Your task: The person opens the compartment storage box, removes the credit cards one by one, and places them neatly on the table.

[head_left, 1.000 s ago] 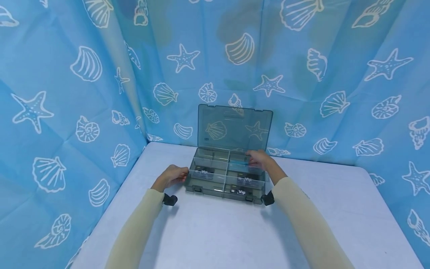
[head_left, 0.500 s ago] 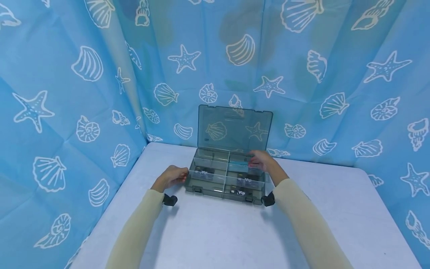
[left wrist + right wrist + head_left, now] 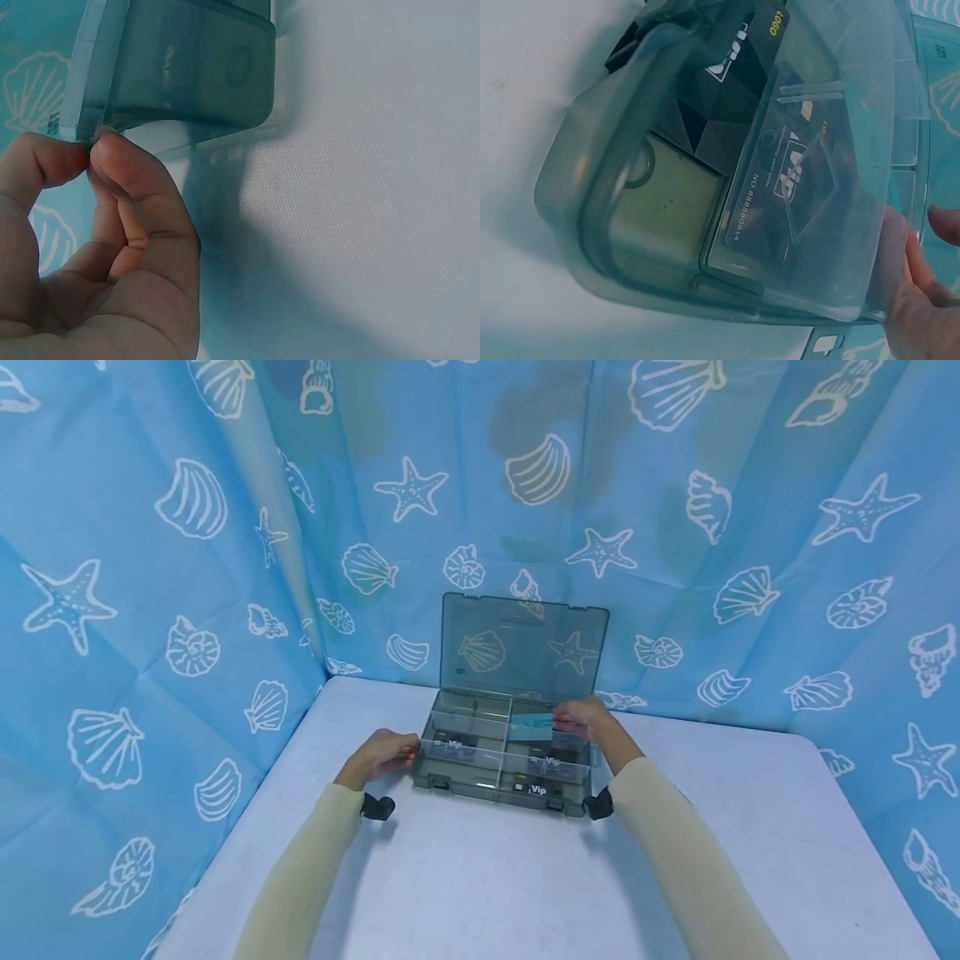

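A clear grey compartment box (image 3: 457,779) stands on the table with its lid (image 3: 525,643) raised at the back. My left hand (image 3: 385,752) pinches the rim at its left side; the left wrist view shows the thumb and forefinger (image 3: 120,161) meeting on that edge. In the back right compartment, my right hand (image 3: 583,717) holds a light blue card (image 3: 531,727) by its right end. Black cards marked "Vip" lie in other compartments: one at middle left (image 3: 453,745), one at middle right (image 3: 551,762) and one at front right (image 3: 536,789). In the right wrist view, the fingertips are partly hidden.
Clear dividers (image 3: 501,768) stand up between the compartments. A white cloth covers the table (image 3: 480,877). Behind and at the sides hangs a blue curtain (image 3: 412,577) with shell and starfish prints; the raised lid stands close to it.
The blue card has come up into clearer view in the back right compartment, with my right hand at its end. My left hand stays at the box's left rim.
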Demonstrator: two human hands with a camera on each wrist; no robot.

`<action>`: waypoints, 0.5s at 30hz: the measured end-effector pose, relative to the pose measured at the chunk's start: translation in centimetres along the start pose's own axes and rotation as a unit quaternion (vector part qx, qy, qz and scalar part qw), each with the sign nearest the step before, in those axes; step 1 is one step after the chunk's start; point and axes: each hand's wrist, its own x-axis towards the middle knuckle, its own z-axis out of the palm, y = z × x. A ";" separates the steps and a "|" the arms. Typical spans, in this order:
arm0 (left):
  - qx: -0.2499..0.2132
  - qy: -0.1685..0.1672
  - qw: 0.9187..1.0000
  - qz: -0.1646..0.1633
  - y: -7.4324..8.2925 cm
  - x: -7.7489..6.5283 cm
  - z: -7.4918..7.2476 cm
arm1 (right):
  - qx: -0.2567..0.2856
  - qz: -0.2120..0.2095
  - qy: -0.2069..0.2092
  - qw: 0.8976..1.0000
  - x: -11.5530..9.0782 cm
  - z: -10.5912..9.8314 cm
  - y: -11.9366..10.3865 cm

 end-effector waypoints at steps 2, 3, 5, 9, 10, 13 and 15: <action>0.001 -0.002 1.000 0.003 0.1 -0.1 0.0 | -0.016 -0.011 0.007 1.000 0.0 0.0 0.1; 0.000 -0.003 1.000 0.004 0.1 -0.1 0.0 | -0.025 -0.018 0.012 0.999 0.0 0.0 0.1; 0.000 -0.005 1.000 0.006 0.1 -0.1 0.0 | -0.047 -0.034 0.020 0.998 -0.1 0.0 0.2; -0.002 -0.006 1.000 0.007 0.1 -0.1 -0.1 | -0.069 -0.050 0.030 0.996 -0.2 0.2 0.4; -0.002 -0.006 1.000 0.007 0.1 -0.1 -0.1 | -0.072 -0.052 0.030 0.996 -0.2 0.3 0.4; -0.003 -0.006 1.000 0.004 0.1 -0.2 -0.1 | -0.077 -0.052 0.029 0.995 0.0 0.4 0.5; -0.002 -0.006 1.000 0.001 0.1 -0.3 -0.1 | -0.088 -0.054 0.027 0.994 0.0 0.5 0.5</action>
